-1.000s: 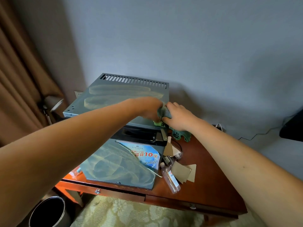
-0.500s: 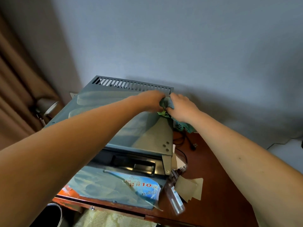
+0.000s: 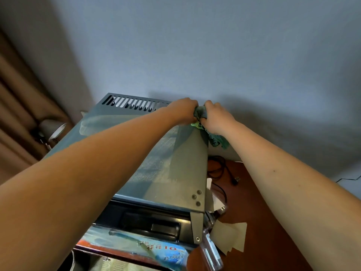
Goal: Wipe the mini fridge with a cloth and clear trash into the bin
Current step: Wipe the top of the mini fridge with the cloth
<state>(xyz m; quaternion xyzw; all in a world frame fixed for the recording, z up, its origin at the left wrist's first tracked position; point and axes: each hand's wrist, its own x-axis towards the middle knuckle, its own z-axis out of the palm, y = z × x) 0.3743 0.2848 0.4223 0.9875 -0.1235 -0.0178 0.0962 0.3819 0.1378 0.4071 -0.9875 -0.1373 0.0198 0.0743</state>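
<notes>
At upper centre, left hand and right hand both grip the cloth, fingers curled, on the mini fridge top's rear right corner.

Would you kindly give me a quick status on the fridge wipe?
Left hand and right hand both grip cloth at fridge top's back right corner. Bottle, paper scraps not yet binned. Nothing in the way.

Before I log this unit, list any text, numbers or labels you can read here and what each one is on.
"10", large orange digits on the blue sticker on the mini fridge door.
"4518888", roughly, small digits lower on the same sticker; partly blurred.
Orange characters left of the "10": too blurred to read.
Clear bottle on the table: no legible label.
</notes>
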